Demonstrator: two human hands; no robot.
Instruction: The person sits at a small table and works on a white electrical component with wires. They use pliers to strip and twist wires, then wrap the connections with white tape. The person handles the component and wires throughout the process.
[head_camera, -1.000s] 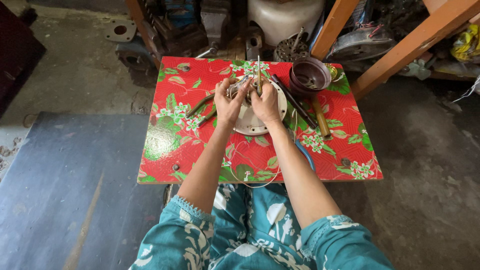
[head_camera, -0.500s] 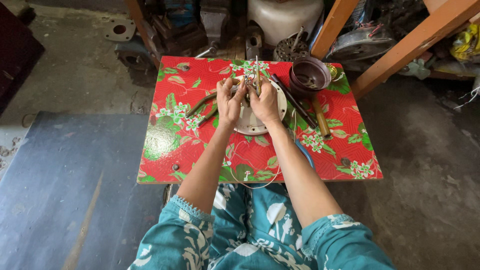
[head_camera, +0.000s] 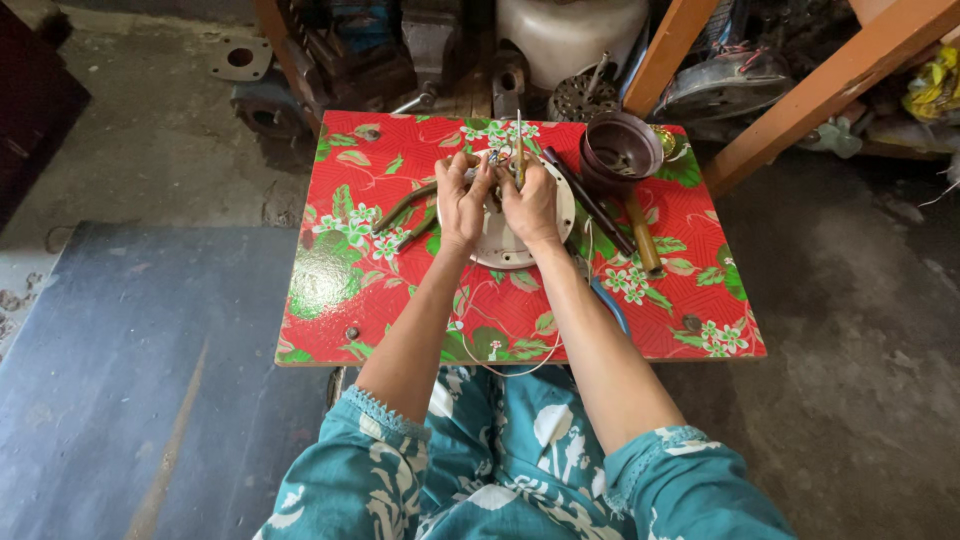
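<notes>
— What have you got there?

— Both my hands are on the round white metal housing (head_camera: 505, 240) lying flat near the middle of the small table (head_camera: 320, 300), the one with the red floral cover. My left hand (head_camera: 462, 205) is curled over its far left rim, fingers pinched on some thin wires (head_camera: 497, 157) at the top edge. My right hand (head_camera: 532, 205) is closed around a slim upright rod (head_camera: 518, 145), some sort of tool.

— How does it handle?

— I judge the housing stiff and fairly heavy; it sits steady by its own weight. The wires seem springy and easy to kink, so I'd take them close to where they leave the body. The rim is the place to grip the disc; its smooth face looks slippery.

— What's around you?

— Green-handled pliers (head_camera: 405, 215) just left of my hand, a dark round bowl (head_camera: 620, 150) at the far right, and a wooden-handled tool (head_camera: 640, 232) beside it.
</notes>
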